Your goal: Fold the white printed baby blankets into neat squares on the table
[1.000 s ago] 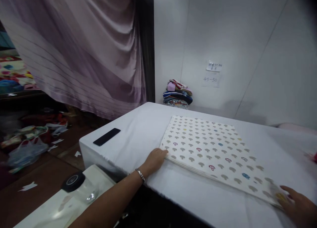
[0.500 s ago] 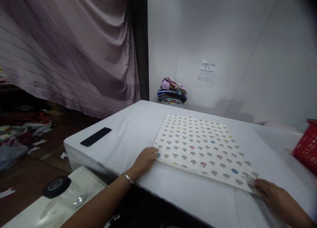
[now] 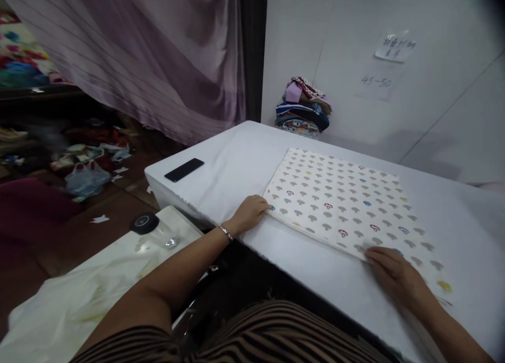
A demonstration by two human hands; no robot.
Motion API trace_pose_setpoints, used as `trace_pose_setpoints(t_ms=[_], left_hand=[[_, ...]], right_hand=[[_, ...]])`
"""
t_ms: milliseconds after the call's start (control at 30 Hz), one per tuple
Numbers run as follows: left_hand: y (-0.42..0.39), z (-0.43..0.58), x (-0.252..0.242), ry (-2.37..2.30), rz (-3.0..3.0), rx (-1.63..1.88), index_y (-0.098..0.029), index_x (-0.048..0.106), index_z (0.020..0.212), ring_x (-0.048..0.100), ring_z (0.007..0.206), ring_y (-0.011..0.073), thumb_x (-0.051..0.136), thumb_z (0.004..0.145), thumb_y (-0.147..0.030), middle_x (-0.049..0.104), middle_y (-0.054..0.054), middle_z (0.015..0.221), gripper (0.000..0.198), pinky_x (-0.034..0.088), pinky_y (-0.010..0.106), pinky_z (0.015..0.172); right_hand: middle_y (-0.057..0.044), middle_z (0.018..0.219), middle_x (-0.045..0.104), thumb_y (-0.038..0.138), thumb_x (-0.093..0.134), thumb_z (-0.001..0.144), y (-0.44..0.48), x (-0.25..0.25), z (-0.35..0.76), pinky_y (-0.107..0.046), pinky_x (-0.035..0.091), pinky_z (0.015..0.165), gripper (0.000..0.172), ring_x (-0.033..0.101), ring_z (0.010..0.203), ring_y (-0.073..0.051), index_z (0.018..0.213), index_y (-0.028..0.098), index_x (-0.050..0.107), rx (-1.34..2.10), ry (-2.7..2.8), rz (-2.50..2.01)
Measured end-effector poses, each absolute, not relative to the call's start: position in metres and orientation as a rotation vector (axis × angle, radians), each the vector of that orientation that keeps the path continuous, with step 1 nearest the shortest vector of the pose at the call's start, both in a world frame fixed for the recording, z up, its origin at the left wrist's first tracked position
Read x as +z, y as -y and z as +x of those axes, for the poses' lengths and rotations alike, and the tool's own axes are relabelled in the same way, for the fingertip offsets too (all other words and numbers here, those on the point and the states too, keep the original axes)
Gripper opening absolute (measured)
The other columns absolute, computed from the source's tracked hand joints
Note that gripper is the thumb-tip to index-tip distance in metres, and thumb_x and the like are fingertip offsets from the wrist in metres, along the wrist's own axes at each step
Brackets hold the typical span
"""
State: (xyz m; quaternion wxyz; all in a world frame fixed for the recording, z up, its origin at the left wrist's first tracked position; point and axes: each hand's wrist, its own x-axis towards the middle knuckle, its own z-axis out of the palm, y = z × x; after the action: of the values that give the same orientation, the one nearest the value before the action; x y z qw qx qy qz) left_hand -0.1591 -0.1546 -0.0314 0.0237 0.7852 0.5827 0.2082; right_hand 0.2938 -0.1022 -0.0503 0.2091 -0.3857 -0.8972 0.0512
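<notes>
A folded white cloth [image 3: 347, 205] printed with small mushrooms lies flat on the white-covered table [image 3: 244, 158]. My left hand [image 3: 250, 214] rests at the cloth's near left corner, fingers curled onto its edge. My right hand [image 3: 392, 273] lies on the near edge of the cloth toward the right, fingers stretched flat on the fabric. A bracelet circles my left wrist.
A black phone [image 3: 184, 170] lies near the table's left corner. A pile of folded clothes [image 3: 303, 108] sits at the back by the wall. A purple curtain [image 3: 158, 58] hangs to the left. A clear jar with a black lid [image 3: 152, 230] lies on a lower white surface.
My right hand has slid left along the cloth's near edge, from the right corner toward the middle. My left hand stays at the left corner. The view has shifted and tilted down.
</notes>
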Motion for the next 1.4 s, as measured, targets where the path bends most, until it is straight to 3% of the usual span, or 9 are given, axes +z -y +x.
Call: trace_pose_setpoints(t_ms=[200,367,500,1000,1233,1400], left_hand=[[0.16,-0.144,-0.029,-1.701,2.454,0.732,-0.021,0.06,0.11,0.051,0.11,0.0195,0.056,0.081,-0.014,0.063,0.004,0.113,0.03,0.037,0.038,0.096],[0.157,-0.137,-0.027,-1.66,2.47,0.666,-0.022,0.064,0.099,0.055,0.101,0.0169,0.054,0.088,-0.025,0.067,0.002,0.103,0.015,0.036,0.035,0.092],[0.155,-0.135,-0.024,-1.651,2.44,0.689,-0.022,0.066,0.098,0.056,0.096,0.0146,0.046,0.094,-0.032,0.068,0.001,0.1,0.022,0.036,0.033,0.09],[0.147,-0.131,-0.021,-1.66,2.565,0.534,-0.017,0.064,0.083,0.054,0.086,0.0149,0.042,0.095,-0.026,0.064,0.003,0.09,0.026,0.037,0.032,0.086],[0.154,-0.134,-0.024,-1.667,2.591,0.583,-0.017,0.061,0.086,0.053,0.088,0.0157,0.039,0.096,-0.027,0.063,0.004,0.09,0.027,0.039,0.031,0.085],[0.157,-0.144,-0.029,-1.56,2.617,0.609,-0.02,0.063,0.096,0.054,0.096,0.0161,0.049,0.093,-0.033,0.064,0.004,0.101,0.02,0.04,0.032,0.09]], right_hand=[[-0.008,0.102,0.067,0.033,0.044,0.093,0.107,-0.037,0.216,-0.038,0.055,0.082,0.028,0.063,0.095,-0.023,0.099,0.022,0.07,0.167,2.518,-0.829],[-0.009,0.1,0.066,0.028,0.044,0.093,0.103,-0.034,0.157,-0.037,0.053,0.08,0.027,0.061,0.093,-0.022,0.104,0.022,0.068,0.21,2.608,-0.701],[-0.009,0.096,0.065,0.027,0.042,0.094,0.098,-0.031,0.133,-0.035,0.051,0.075,0.027,0.059,0.088,-0.022,0.1,0.022,0.069,0.24,2.647,-0.7],[-0.008,0.09,0.064,0.023,0.036,0.097,0.098,-0.038,0.111,-0.03,0.045,0.069,0.031,0.056,0.083,-0.021,0.096,0.02,0.067,0.021,2.693,-0.683],[-0.009,0.086,0.063,0.021,0.033,0.097,0.101,-0.04,0.11,-0.032,0.044,0.067,0.034,0.054,0.081,-0.021,0.092,0.017,0.066,-0.014,2.685,-0.663],[-0.01,0.088,0.063,0.031,0.04,0.096,0.103,-0.04,0.109,-0.032,0.044,0.068,0.03,0.055,0.082,-0.021,0.095,0.018,0.067,-0.002,2.68,-0.629]])
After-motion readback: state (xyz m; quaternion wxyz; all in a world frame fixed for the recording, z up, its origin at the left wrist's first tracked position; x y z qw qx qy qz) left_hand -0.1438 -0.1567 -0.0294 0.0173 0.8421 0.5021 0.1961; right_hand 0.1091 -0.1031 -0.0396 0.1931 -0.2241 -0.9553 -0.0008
